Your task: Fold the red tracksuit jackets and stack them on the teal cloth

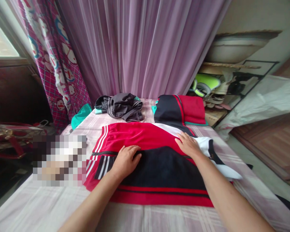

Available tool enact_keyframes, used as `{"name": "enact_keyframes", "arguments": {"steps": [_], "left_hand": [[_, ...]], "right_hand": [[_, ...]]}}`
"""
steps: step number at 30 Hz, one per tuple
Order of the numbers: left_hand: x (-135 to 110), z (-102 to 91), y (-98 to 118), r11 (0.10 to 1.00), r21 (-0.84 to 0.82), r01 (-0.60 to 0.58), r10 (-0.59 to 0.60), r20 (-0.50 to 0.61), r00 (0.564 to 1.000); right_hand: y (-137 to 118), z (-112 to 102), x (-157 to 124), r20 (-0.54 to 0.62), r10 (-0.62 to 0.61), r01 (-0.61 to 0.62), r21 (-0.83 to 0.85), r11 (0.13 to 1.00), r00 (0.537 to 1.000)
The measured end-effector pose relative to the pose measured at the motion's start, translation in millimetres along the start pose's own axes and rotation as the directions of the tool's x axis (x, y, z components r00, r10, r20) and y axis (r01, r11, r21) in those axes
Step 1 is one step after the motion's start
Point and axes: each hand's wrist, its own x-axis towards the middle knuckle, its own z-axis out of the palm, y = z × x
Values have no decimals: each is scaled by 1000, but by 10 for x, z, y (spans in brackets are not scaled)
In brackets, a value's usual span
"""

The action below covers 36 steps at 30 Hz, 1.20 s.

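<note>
The jacket [164,166] lies across the middle of the table [50,206], its striped end toward the left edge. The left hand [127,160] rests palm down on it where red meets black, fingers outstretched; the right hand [187,144] lies on the red and white part, fingers also extended. A dark bundle [123,106] sits by the far edge, folded clothes [193,109] near the far right corner.

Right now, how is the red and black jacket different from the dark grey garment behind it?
The jacket lies fairly flat; the grey garment is crumpled. The jacket has the left hand and right hand on it; the grey garment is untouched. Both show white stripes.
</note>
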Motion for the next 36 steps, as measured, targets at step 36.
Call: {"name": "enact_keyframes", "arguments": {"steps": [36], "left_hand": [[881, -793, -1050, 708, 551, 441, -483, -78, 872]], "right_hand": [[-129, -14, -81, -288, 97, -26, 240, 970, 953]]}}
